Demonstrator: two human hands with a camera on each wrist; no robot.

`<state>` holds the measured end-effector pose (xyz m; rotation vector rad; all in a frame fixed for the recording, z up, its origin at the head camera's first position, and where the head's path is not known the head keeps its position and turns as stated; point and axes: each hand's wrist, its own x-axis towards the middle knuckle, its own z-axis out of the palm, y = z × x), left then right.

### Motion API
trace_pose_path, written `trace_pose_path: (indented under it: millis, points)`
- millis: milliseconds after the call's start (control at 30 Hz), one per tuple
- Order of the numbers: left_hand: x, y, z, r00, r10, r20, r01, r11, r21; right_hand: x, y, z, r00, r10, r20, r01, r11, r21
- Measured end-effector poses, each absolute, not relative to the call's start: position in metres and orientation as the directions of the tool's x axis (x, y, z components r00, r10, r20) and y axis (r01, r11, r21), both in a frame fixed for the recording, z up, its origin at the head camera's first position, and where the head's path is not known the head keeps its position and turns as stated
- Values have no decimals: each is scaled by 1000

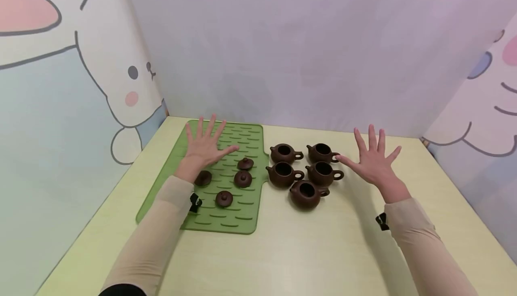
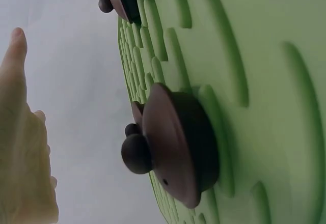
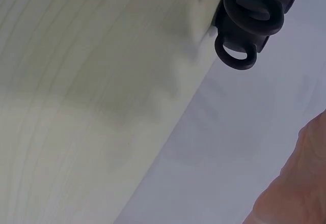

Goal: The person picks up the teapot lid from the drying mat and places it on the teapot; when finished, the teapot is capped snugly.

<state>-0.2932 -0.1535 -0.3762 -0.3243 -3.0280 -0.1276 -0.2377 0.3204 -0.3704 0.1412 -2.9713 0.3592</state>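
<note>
Left hand [image 1: 205, 145]: fingers straight and spread, holding nothing, palm down over the far half of the green mat [image 1: 242, 217]; whether it touches the mat, cannot tell; the thumb points toward the mat's right edge; from the left wrist view only the side of the hand [image 2: 23, 147] shows, fingers straight, apart from the lids.

Right hand [image 1: 374, 159]: fingers likewise straight and fanned, gripping nothing, above the table [image 1: 315, 251] near its far right part; the thumb tip comes right up to the handle of the far-right teapot [image 1: 322, 152]; contact not certain.

Four brown lids on the mat, knobs up: one [image 1: 203, 178] just beside the left wrist, one [image 1: 245, 164] near the thumb, one [image 1: 243, 178] next to it toward the near edge, one [image 1: 224, 198] nearest the near edge; in the left wrist view one lid [image 2: 175, 145] fills the middle, another [image 2: 122, 0] lies at the top edge.

Five brown teapots, lidless, upright, on bare table just off the mat's right edge: far-left teapot [image 1: 284, 153], middle-left teapot [image 1: 283, 174], middle-right teapot [image 1: 323, 173], nearest teapot [image 1: 308, 194]; handles all point right; right wrist view shows only ring handles [image 3: 249, 23].

Mat lies along the table's left side; printed rabbit panels [image 1: 72, 71] stand around the table.
</note>
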Motion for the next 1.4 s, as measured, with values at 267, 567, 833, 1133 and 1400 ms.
trace_pose_path:
  millis: [267, 567, 833, 1133, 1400]
  points:
    - [-290, -155, -374, -970, 217, 107, 226, 971, 81, -234, 321, -369, -987, -75, 145, -109, 964, -242]
    - [-284, -159, -376, -964, 232, 131, 244, 966, 86, -231, 322, -372, -987, -77, 140, -112, 960, -259]
    - [-279, -161, -379, -956, 256, 140, 270, 959, 87, -227, 323, -376, -987, -81, 142, -119, 953, -279]
    - [-274, -164, -382, -950, 283, 129, 295, 952, 84, -224, 323, -381, -988, -83, 131, -119, 948, -295]
    - [-268, -167, -383, -936, 335, 113, 346, 933, 98, -222, 320, -384, -987, -88, 132, -127, 935, -330]
